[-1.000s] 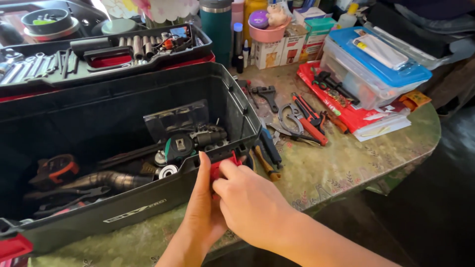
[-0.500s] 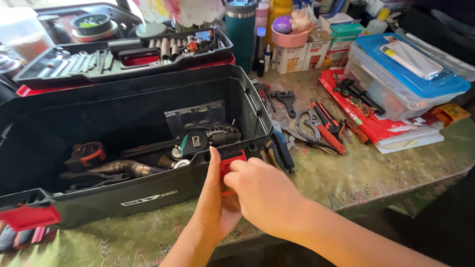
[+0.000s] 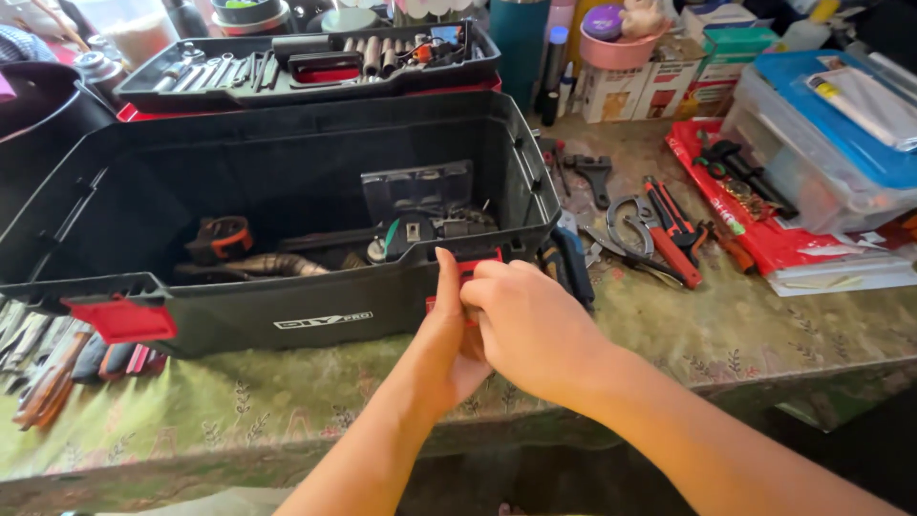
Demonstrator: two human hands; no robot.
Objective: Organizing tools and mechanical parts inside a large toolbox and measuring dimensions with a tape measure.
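Note:
An open black toolbox (image 3: 287,320) stands on the table with tools lying in its bottom. On its front wall, at the right end, sits a red latch (image 3: 478,263). My left hand (image 3: 449,339) presses against that latch from the left, thumb pointing up along the wall. My right hand (image 3: 530,325) wraps over the latch from the right, fingers curled around it. Both hands touch each other there. A second red latch (image 3: 124,318) hangs at the box's left front corner, untouched.
A black tool tray (image 3: 306,67) with sockets and wrenches rests behind the box. Pliers and snips (image 3: 659,229) lie to the right, beside red packaging (image 3: 735,205) and a blue-lidded plastic container (image 3: 831,143). Screwdriver handles (image 3: 57,368) lie at the left. Bottles and cartons line the back.
The view has shifted left and back, so the toolbox's left end and left latch now show. Both hands have stayed on the right red latch, the right hand closing more tightly over it.

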